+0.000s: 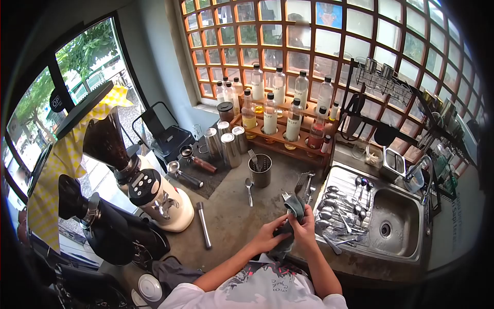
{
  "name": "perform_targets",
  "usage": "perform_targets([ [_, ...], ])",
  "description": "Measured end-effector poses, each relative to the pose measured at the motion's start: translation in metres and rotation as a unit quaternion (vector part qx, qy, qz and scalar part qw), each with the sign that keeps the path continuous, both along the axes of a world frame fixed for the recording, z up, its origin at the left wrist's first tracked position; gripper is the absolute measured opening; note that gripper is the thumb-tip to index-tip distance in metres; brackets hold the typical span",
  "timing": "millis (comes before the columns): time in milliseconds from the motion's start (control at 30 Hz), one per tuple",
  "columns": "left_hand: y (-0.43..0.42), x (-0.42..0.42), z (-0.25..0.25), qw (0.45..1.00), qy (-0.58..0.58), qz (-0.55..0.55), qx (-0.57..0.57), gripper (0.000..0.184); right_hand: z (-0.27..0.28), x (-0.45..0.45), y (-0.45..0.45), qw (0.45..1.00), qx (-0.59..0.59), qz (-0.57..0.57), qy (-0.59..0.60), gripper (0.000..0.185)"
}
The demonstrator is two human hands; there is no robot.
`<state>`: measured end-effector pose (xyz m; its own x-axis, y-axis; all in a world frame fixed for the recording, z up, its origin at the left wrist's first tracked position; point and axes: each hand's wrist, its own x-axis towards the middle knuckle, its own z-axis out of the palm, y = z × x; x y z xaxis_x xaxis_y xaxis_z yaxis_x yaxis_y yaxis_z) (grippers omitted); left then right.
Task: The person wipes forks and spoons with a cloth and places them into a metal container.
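Note:
A dark grey-green cloth (294,206) is wrapped round a fork (286,196), whose tines stick out at the top. My right hand (303,224) is closed on the cloth just below the tines. Lower down, my left hand (271,235) closes round the fork's handle, which the cloth and fingers largely hide. Loose cutlery (309,186) lies on the counter beyond my right hand. A perforated metal holder (260,176) with forks (254,159) standing in it is farther back. Beside it lies a single spoon (249,193).
To the right, many spoons and forks (342,211) cover the drainboard of a steel sink (393,224). A wooden rack (278,141) holds labelled bottles at the back. Coffee grinders (159,195), portafilters (200,162), steel shakers (230,152) and a metal bar stick (204,226) occupy the left.

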<state>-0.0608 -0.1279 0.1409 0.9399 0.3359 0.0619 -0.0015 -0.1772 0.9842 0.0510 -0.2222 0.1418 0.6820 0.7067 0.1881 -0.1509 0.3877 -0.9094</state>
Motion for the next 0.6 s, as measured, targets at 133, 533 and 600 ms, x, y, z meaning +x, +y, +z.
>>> perform_targets([
  [133, 0.013, -0.004, -0.001, 0.986, -0.048, -0.002, 0.162, 0.056, 0.004, 0.003, 0.001, 1.0, 0.001, 0.02, -0.011, 0.013],
  [533, 0.025, -0.016, 0.013, 0.953, -0.09, 0.041, 0.286, 0.03, -0.017, 0.014, -0.012, 0.995, -0.093, 0.017, -0.023, 0.024],
  [600, 0.024, -0.018, 0.008, 0.954, -0.099, 0.044, 0.281, 0.03, -0.006, 0.008, -0.014, 0.996, -0.075, 0.01, 0.04, 0.029],
])
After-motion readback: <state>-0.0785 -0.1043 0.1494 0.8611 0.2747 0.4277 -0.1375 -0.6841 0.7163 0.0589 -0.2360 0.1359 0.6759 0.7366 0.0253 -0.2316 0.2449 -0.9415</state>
